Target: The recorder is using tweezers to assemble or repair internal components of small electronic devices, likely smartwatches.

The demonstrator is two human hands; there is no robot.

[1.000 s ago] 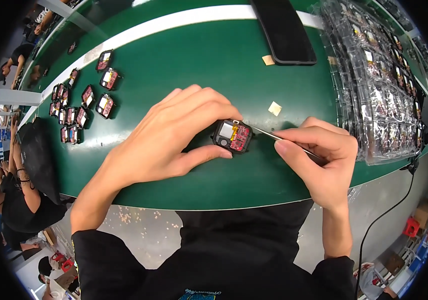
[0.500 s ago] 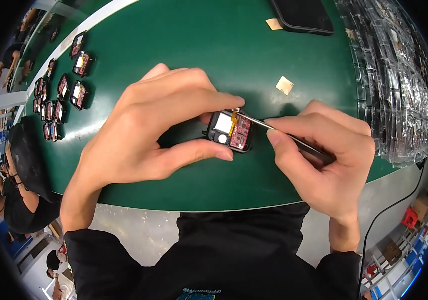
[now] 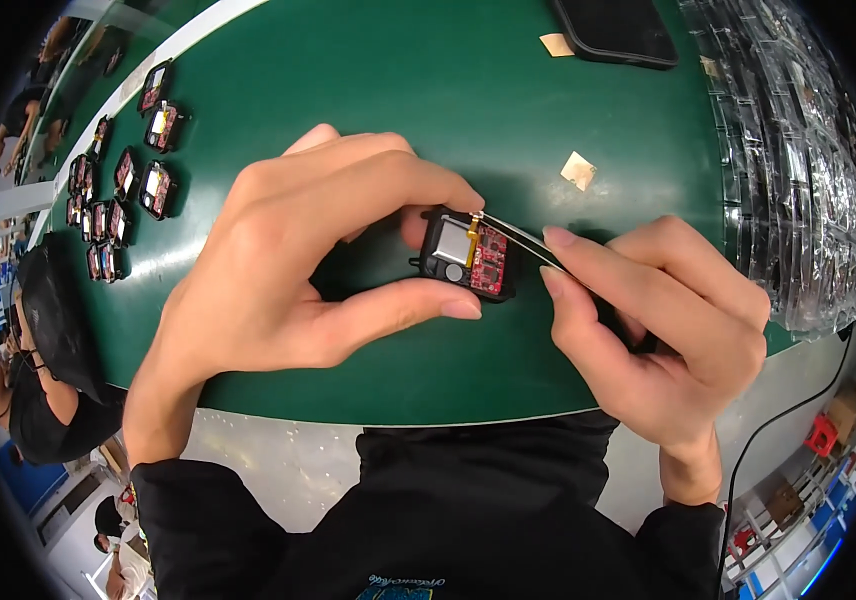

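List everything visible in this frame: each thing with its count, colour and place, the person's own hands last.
Small open device: one, black case with red circuit board, held over the table centre.
Tweezers: one pair, metal, tip on the device's top edge.
Table: one, green with a white stripe at far left.
Similar small devices: about a dozen, black and red, in rows at far left.
Paper scraps: two, tan, far centre-right.
Dark flat slab: one, black, far edge.
Clear plastic trays: a stack, right side.
Cable: one, black, lower right.
Left hand: grips the device.
Right hand: holds the tweezers.
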